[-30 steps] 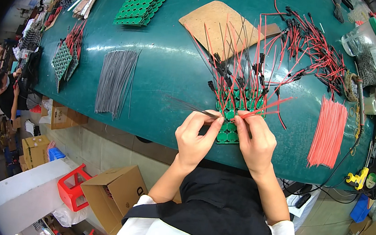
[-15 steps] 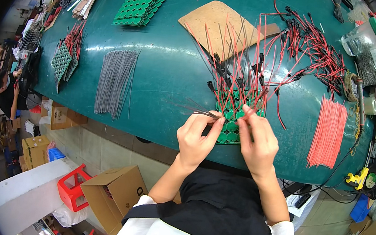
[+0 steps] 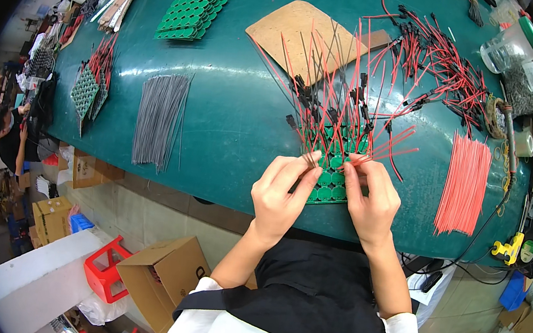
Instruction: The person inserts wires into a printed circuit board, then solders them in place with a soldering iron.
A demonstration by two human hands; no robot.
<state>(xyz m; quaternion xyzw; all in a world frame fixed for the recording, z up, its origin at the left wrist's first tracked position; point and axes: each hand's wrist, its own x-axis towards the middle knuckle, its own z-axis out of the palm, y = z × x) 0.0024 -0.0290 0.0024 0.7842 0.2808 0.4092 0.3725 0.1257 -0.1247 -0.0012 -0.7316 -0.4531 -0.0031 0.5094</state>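
Observation:
A green circuit-board panel (image 3: 328, 191) with round sections lies at the table's front edge. Red and black wires with black connectors (image 3: 359, 97) stand up from its far part. My left hand (image 3: 281, 191) is closed in a pinch at the panel's left side; thin dark wires show at its fingertips, partly hidden by the fingers. At the right side, my right hand (image 3: 374, 203) pinches several red wires (image 3: 394, 145), which fan out to the upper right. The fingertips of both hands are just above the panel, a small gap between them.
Grey wires (image 3: 160, 120) lie bundled at left, red cut wires (image 3: 464, 185) at right. Behind are stacked green panels (image 3: 192, 14), a tan board (image 3: 302, 34) and a heap of connector leads (image 3: 447, 75). A yellow-handled tool (image 3: 507, 249) sits at the right edge.
The red wires in my right hand now fan out plainly to the upper right. The dark wires at my left hand no longer stick out leftward. Both hands stay over the panel.

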